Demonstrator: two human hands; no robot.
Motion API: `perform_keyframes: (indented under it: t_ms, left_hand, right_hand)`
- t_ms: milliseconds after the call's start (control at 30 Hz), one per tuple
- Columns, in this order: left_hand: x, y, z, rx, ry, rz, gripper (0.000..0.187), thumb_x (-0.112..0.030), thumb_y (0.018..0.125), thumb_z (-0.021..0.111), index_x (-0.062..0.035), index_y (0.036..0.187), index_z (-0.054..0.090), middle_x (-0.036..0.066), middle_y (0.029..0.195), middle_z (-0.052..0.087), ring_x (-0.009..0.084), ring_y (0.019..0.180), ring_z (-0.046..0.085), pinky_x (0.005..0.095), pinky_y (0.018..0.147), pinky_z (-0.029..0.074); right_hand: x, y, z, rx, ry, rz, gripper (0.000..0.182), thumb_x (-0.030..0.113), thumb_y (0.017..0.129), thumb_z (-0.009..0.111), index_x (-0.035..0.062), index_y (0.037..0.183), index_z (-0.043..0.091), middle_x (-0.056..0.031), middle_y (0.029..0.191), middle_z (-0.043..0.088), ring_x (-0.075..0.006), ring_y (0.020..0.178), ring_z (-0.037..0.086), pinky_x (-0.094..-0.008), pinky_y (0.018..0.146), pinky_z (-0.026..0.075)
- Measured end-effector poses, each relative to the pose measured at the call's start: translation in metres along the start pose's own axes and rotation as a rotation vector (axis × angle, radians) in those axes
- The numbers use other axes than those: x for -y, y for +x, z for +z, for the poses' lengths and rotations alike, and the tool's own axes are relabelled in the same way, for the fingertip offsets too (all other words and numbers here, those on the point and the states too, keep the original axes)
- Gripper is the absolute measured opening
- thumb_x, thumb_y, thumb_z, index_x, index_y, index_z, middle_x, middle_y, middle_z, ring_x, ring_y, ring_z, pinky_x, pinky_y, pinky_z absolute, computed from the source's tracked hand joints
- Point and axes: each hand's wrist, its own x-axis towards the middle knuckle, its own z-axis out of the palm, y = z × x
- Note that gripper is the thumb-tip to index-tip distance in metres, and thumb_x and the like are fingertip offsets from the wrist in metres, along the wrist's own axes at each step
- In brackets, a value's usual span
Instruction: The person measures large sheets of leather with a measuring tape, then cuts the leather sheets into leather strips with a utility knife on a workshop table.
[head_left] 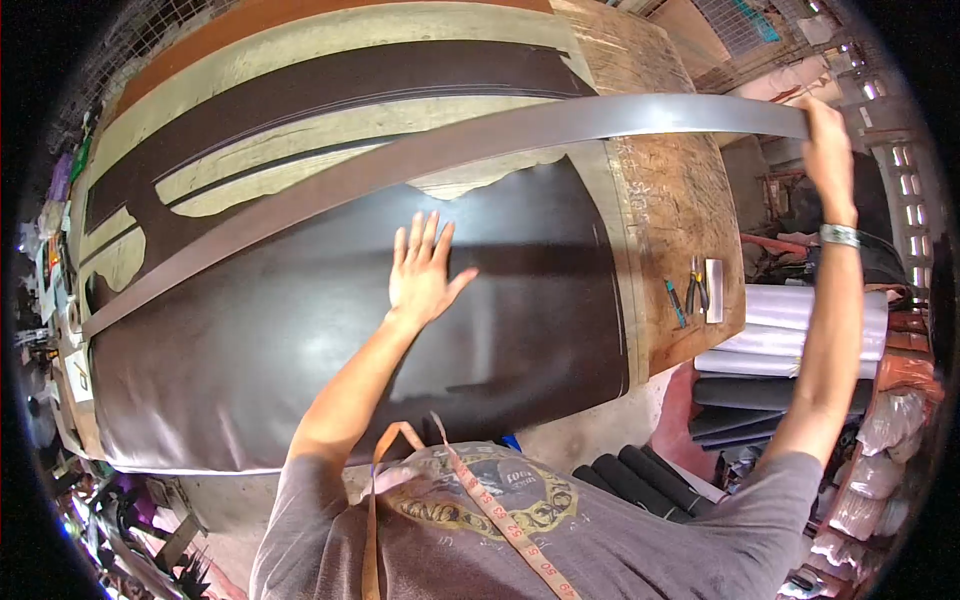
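My left hand (424, 268) lies flat with fingers spread on a large dark brown leather sheet (250, 320). At the upper right, my right hand (826, 140) grips the end of a long flat metal strip (660, 115). The strip is raised at that end and slants down across the sheet to the table's far left edge. Behind it lies a cut dark leather piece (330, 95) with ragged edges. A measuring tape (500, 515) hangs round my neck over a grey shirt.
The wooden table (675, 210) carries a teal cutter (675, 302), pliers (697, 285) and a small metal plate (713, 290) at its right end. Pale rolls (790, 325) and dark rolls (645, 480) lie below the table. Wrapped bundles (890, 410) line the far right.
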Motion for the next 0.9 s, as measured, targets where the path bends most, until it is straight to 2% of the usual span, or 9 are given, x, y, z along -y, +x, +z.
perform_keyframes:
  t_ms: [67,200,300,500,600,667,733,800,900]
  left_hand:
    - [-0.025,0.05,0.04,-0.117,0.027,0.0,0.095,-0.067,0.089,0.063,-0.0051,0.156,0.038,0.018,0.166,0.03,0.0361,0.157,0.017,0.0528,0.126,0.016]
    - [-0.071,0.125,0.035,-0.108,0.273,-0.156,0.078,-0.065,0.088,0.065,-0.0007,0.132,0.06,0.02,0.13,0.065,0.0372,0.125,0.058,0.0532,0.108,0.042]
    - [-0.038,0.151,0.065,-0.369,0.072,-0.072,0.066,-0.068,0.08,0.072,-0.0037,0.073,0.063,0.015,0.078,0.069,0.039,0.077,0.067,0.05,0.071,0.053]
    - [-0.038,0.197,0.047,-0.14,-0.099,-0.292,0.077,-0.074,0.083,0.064,-0.004,0.114,0.071,0.023,0.11,0.07,0.0391,0.106,0.065,0.0484,0.092,0.052]
    - [-0.037,0.189,0.08,-0.244,0.569,-0.049,0.086,-0.074,0.084,0.063,-0.0054,0.135,0.061,0.027,0.132,0.06,0.0433,0.125,0.055,0.0515,0.104,0.045]
    - [-0.084,0.146,0.06,-0.018,0.171,-0.312,0.084,-0.066,0.086,0.067,-0.0053,0.143,0.053,0.027,0.142,0.052,0.0484,0.134,0.045,0.0576,0.111,0.037]
    - [-0.122,0.073,0.048,-0.205,0.075,-0.118,0.085,-0.055,0.087,0.071,-0.0061,0.151,0.045,0.027,0.159,0.035,0.0464,0.149,0.029,0.0585,0.122,0.022]
    - [-0.161,0.003,0.043,0.029,0.081,-0.208,0.086,-0.055,0.088,0.07,-0.0075,0.155,0.042,0.026,0.164,0.027,0.0452,0.153,0.022,0.0576,0.124,0.018]
    - [-0.177,-0.029,0.046,0.065,0.006,-0.184,0.086,-0.058,0.089,0.069,-0.0098,0.155,0.043,0.022,0.164,0.029,0.0411,0.154,0.021,0.0569,0.124,0.019]
  right_hand:
    - [0.016,-0.016,0.049,0.029,0.085,-0.036,0.051,-0.016,0.072,0.054,0.004,0.118,0.059,-0.0178,0.117,0.065,-0.0396,0.118,0.058,-0.0474,0.1,0.047]
    - [0.03,-0.05,0.116,-0.024,0.277,-0.088,0.044,-0.014,0.073,0.058,0.0053,0.113,0.058,-0.0158,0.111,0.064,-0.0378,0.111,0.058,-0.0463,0.1,0.046]
    - [0.034,-0.061,0.144,-0.066,0.272,-0.032,0.044,-0.01,0.074,0.065,0.0086,0.113,0.059,-0.0098,0.11,0.065,-0.0335,0.11,0.057,-0.0442,0.102,0.045]
    - [0.044,-0.071,0.179,-0.135,0.323,0.02,0.045,-0.007,0.073,0.068,0.0112,0.113,0.059,-0.0085,0.109,0.063,-0.0327,0.11,0.055,-0.048,0.105,0.041]
    - [0.061,-0.079,0.207,-0.085,0.384,0.033,0.047,-0.006,0.071,0.07,0.0117,0.113,0.059,-0.0089,0.11,0.063,-0.0335,0.113,0.054,-0.0494,0.108,0.039]
    - [0.077,-0.091,0.238,-0.092,0.419,0.052,0.055,-0.005,0.067,0.077,0.0106,0.116,0.059,-0.0111,0.117,0.061,-0.0345,0.119,0.053,-0.0498,0.11,0.037]
    - [0.098,-0.106,0.259,-0.013,0.429,0.09,0.061,-0.005,0.065,0.079,0.011,0.119,0.058,-0.011,0.119,0.06,-0.035,0.12,0.052,-0.0503,0.111,0.037]
    - [0.116,-0.125,0.287,0.089,0.508,0.124,0.062,-0.007,0.063,0.079,0.0107,0.118,0.057,-0.0114,0.12,0.057,-0.0341,0.121,0.051,-0.05,0.111,0.037]
    - [0.137,-0.152,0.339,0.202,0.544,0.113,0.057,-0.007,0.067,0.076,0.0096,0.119,0.056,-0.0135,0.119,0.057,-0.0359,0.12,0.051,-0.0497,0.109,0.039]
